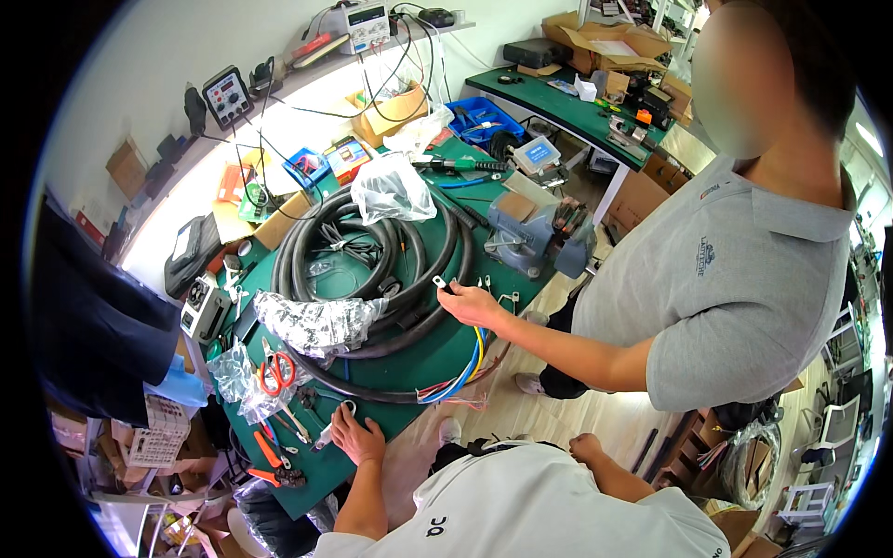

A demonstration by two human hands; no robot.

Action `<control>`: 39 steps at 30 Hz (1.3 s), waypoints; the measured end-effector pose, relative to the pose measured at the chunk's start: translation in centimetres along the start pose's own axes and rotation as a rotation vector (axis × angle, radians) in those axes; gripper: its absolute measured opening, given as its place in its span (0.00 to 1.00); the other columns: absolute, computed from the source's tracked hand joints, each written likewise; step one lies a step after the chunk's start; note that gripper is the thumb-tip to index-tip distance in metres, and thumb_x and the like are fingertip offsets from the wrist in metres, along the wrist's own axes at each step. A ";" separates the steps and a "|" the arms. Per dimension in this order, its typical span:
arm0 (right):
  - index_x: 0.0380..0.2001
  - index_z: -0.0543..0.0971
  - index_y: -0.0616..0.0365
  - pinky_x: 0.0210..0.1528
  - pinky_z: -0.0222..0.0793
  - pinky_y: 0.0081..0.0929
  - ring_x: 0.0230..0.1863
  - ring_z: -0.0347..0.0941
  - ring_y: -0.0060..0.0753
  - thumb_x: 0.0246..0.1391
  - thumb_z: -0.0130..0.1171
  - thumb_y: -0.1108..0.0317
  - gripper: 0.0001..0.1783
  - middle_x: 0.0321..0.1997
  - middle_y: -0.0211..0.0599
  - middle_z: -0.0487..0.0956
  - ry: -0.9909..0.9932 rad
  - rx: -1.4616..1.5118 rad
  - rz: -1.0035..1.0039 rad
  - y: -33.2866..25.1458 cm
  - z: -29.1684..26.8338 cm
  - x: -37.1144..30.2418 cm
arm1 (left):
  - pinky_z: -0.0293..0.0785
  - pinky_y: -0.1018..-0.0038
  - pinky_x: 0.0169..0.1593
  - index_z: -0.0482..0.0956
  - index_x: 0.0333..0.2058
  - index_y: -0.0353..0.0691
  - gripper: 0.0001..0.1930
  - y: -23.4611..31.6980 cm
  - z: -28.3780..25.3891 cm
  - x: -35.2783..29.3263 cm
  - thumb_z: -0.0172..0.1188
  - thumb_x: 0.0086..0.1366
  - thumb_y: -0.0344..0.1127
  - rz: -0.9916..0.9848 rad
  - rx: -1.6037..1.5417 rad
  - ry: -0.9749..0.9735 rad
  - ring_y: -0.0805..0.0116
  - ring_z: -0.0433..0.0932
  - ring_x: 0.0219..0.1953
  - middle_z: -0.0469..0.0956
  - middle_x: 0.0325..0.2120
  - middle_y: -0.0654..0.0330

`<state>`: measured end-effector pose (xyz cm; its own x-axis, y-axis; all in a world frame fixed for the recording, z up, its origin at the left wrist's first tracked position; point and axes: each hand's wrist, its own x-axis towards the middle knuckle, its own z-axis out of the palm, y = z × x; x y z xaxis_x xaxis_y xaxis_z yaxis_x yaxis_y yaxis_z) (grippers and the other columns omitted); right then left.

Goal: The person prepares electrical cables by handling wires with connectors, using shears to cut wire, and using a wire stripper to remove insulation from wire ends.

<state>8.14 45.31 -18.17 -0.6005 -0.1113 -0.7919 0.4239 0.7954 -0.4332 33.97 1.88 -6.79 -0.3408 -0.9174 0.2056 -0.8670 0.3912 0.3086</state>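
My left hand [357, 439] rests at the near edge of the green table [377, 383], thumb and fingers apart. Beside its fingertips lies a small grey metal piece [325, 435], its kind unclear. Away from the table, my right hand [586, 449] hangs with curled fingers and nothing visible in them. A thick black cable [358, 383] is coiled across the table. Its cut end fans into coloured wires [470, 367] over the right edge. Opposite me, a co-worker's hand [470, 305] holds up a small metal cable lug [439, 282] with a black part.
Red-handled scissors [276, 370], orange-handled pliers [267, 450] and plastic bags [246, 383] lie left of my left hand. Bubble wrap [319, 323] covers part of the coil. A blue-grey bench machine [521, 232] stands at the right edge. The co-worker [712, 279] stands close on the right.
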 end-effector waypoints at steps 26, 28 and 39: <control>0.23 0.81 0.67 0.24 0.72 0.33 0.20 0.75 0.35 0.49 0.52 0.63 0.16 0.23 0.44 0.80 0.041 -0.250 -0.042 0.5 -0.4 -1.2 | 0.50 0.54 0.65 0.62 0.61 0.37 0.34 -0.1 0.4 0.0 0.58 0.54 0.36 0.032 0.040 0.049 0.49 0.59 0.62 0.64 0.59 0.51; 0.26 0.80 0.67 0.22 0.72 0.32 0.20 0.76 0.35 0.51 0.52 0.64 0.15 0.25 0.43 0.80 0.027 -0.097 -0.022 0.4 0.0 -0.7 | 0.49 0.54 0.66 0.62 0.61 0.36 0.34 -0.2 0.2 0.0 0.58 0.54 0.36 0.024 0.019 0.047 0.49 0.58 0.63 0.64 0.59 0.51; 0.26 0.78 0.68 0.21 0.70 0.29 0.20 0.74 0.33 0.53 0.52 0.65 0.14 0.25 0.42 0.78 0.002 -0.022 0.025 -0.4 0.5 -1.0 | 0.48 0.54 0.66 0.61 0.61 0.37 0.34 -0.1 0.1 0.2 0.58 0.54 0.36 0.022 0.016 0.026 0.49 0.57 0.63 0.62 0.59 0.52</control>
<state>8.90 44.79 -17.40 -0.5914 -0.0897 -0.8013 0.4236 0.8110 -0.4034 33.97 1.69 -6.92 -0.3502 -0.9063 0.2364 -0.8654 0.4097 0.2886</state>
